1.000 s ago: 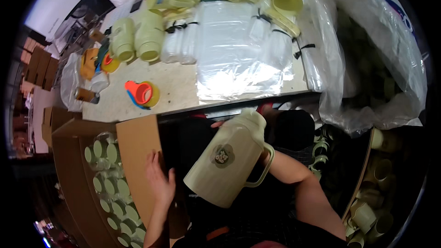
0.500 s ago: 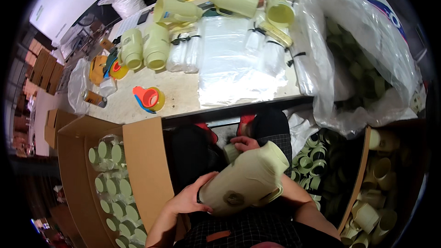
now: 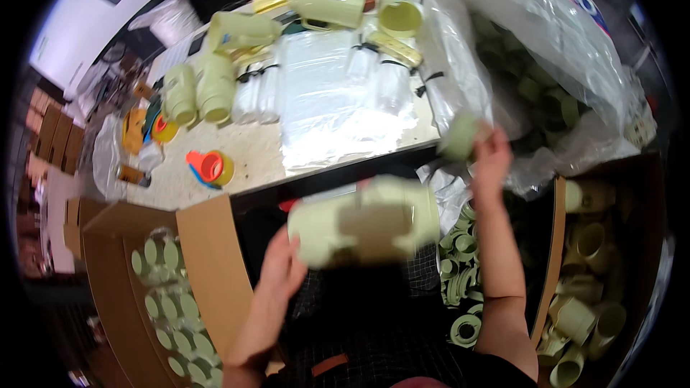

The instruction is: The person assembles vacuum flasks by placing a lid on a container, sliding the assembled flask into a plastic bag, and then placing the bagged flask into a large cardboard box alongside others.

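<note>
Head view shows us propping the big pale-green jug [image 3: 366, 223] sideways over our lap with only our left hand [image 3: 282, 267] spread at its end, so it may roll off, while our right hand [image 3: 491, 158] pinches a small green cap [image 3: 460, 135].

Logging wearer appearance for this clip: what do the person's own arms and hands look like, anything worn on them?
Both forearms are bare: no sleeves, gloves, watch or bands visible. The left hand and right hand are ungloved too. Rings cannot be told through the motion blur.
</note>
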### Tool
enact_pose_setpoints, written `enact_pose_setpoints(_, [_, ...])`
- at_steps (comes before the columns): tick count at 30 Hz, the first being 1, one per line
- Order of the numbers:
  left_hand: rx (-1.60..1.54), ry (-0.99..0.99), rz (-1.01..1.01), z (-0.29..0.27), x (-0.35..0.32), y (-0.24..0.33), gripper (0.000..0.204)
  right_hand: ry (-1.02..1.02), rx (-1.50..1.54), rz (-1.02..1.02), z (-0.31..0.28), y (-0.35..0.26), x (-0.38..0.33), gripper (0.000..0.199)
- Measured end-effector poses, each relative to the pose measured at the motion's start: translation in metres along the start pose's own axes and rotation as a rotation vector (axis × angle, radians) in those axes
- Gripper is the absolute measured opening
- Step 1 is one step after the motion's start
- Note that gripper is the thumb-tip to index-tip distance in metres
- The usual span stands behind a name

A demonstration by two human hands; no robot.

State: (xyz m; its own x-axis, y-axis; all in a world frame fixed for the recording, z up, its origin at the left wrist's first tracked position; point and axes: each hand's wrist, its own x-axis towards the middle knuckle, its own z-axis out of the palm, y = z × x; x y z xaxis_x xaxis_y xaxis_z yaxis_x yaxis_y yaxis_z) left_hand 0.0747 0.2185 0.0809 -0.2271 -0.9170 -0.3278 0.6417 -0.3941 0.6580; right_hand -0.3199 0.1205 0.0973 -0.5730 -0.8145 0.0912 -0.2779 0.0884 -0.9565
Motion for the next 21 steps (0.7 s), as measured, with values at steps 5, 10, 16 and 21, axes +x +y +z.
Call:
enact_pose_setpoints(5, [0.035,0.166,0.378,0.021,0.136,0.075,0.043,0.354,0.119,-0.431,-0.035,-0.032,0.056,0.054])
enact_pose_setpoints(10, [1.516,0.392,0.712,0.003,0.038,0.032,0.068,-0.167,0.283,-0.170,0.013,0.026,-0.048,0.040])
enact_pose_setpoints(16, [2.173,0.972,0.207,-0.089,-0.115,-0.002,0.073,-0.470,0.305,-0.078,0.074,0.030,-0.079,0.041])
enact_pose_setpoints(21, [2.168,1.192,0.041,-0.063,-0.168,0.024,0.064,-0.923,0.442,-0.227,0.174,-0.038,-0.091,0.028])
